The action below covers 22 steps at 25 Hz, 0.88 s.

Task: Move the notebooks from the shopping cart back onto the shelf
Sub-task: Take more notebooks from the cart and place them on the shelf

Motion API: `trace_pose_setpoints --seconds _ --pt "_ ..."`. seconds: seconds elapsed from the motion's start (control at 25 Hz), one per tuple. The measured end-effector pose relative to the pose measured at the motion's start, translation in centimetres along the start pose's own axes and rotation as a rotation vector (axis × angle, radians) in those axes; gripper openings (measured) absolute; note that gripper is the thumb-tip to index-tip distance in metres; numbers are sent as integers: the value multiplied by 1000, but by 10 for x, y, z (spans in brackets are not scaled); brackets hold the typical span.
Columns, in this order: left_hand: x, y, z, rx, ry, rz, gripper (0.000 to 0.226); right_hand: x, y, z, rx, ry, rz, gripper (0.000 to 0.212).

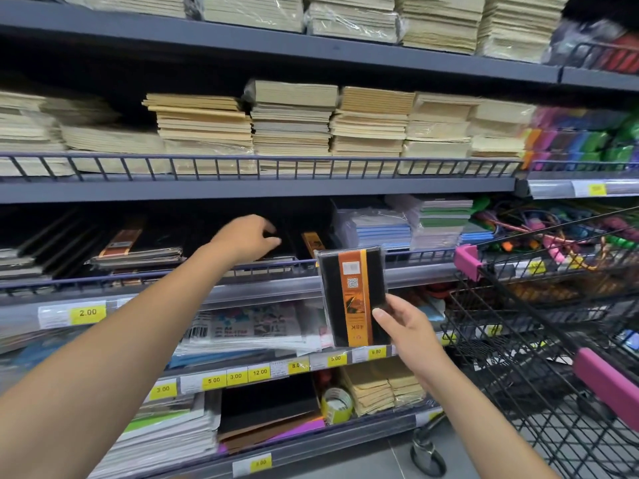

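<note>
Holding one black notebook [351, 294] upright in the right hand [404, 328], thumb across the lower cover, in front of the shelf [262, 271] rail and not yet shelved. Reaching the left hand [250, 236] over the rail into the dark middle tier, fingers curled around something black there, though whether gripping or just pushing cannot be told. Lying already on that tier, left and right of the hand: matching black, orange-banded notebooks, so probably working partway through. Standing at the right: the cart [539, 340], its basket too dim to show whether more notebooks are waiting. Crowding the target: the wire rail along the front and the blue-edged pads [383, 229] just right of the gap.
</note>
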State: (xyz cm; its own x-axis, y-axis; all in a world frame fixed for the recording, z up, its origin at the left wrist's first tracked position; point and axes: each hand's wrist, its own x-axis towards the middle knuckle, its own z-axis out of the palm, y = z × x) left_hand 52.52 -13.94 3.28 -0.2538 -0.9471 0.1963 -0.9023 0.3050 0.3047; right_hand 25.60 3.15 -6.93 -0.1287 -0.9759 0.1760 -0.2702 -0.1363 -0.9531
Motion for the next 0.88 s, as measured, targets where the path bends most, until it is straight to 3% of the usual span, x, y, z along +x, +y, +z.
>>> trace_pose_setpoints --seconds 0.12,0.2,0.36,0.56,0.72,0.8,0.88 --pt "-38 51 0 -447 -76 228 31 6 1 -9 -175 -85 -23 28" --pt "-56 77 1 -545 -190 336 27 8 3 -13 -360 -116 -58 27" --pt "-71 96 14 -76 -339 529 34 7 -1 -16 -647 -122 -137 29" --pt "-71 96 33 106 -340 583 25 8 -10 -24 -812 -150 -221 26" --pt "-75 89 48 -80 -209 518 17 12 -15 -31 -985 182 -465 40" --pt "-78 85 55 -299 -163 409 13 10 -20 -35 -932 373 -571 51" --pt "-81 80 66 -548 -127 271 9 5 -24 -35 -849 455 -611 56"
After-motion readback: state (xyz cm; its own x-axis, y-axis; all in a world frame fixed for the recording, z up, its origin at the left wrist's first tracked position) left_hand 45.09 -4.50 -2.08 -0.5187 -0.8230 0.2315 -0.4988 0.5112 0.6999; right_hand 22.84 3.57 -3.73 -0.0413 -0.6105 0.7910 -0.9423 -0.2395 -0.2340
